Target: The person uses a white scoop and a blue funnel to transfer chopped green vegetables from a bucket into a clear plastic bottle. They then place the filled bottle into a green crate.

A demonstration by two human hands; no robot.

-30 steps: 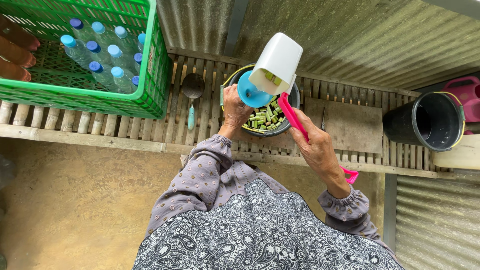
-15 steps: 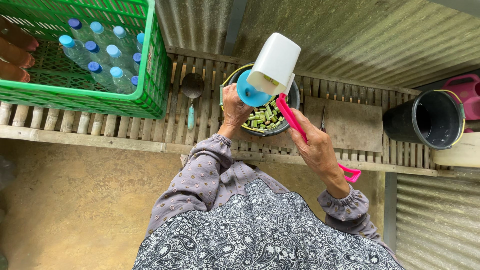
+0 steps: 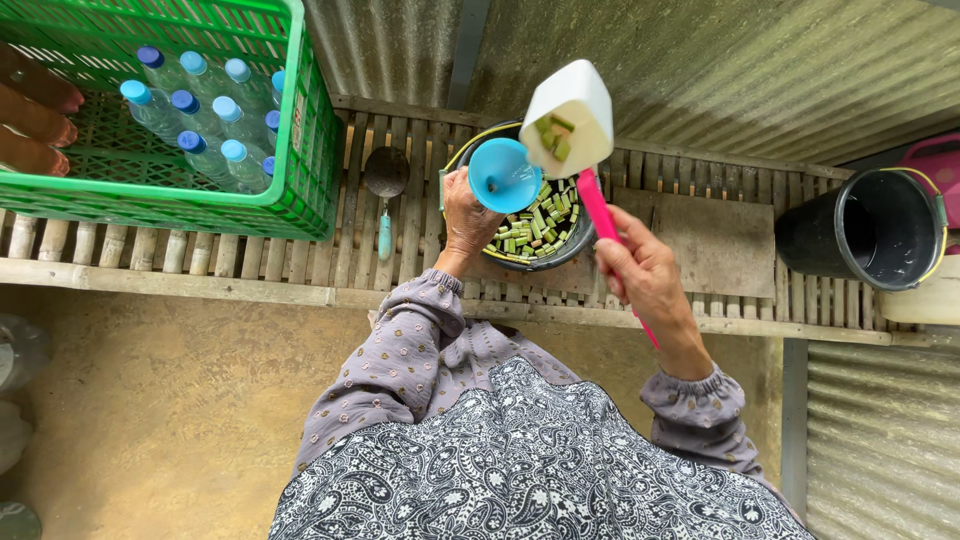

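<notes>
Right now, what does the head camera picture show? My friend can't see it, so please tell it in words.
A person's right hand lifts a white scoop with a pink handle, holding green cut pieces, above a dark bowl of the same pieces, while the left hand holds a blue funnel. A green crate of blue-capped bottles sits to the left.

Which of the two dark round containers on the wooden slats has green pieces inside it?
The dark bowl under the left hand and blue funnel holds green pieces. The black bucket stands apart at the far right, showing only a dark inside.

The left hand [image 3: 468,215] holds a blue funnel [image 3: 503,175] beside the white scoop [image 3: 568,118] gripped by the right hand [image 3: 648,275].
</notes>
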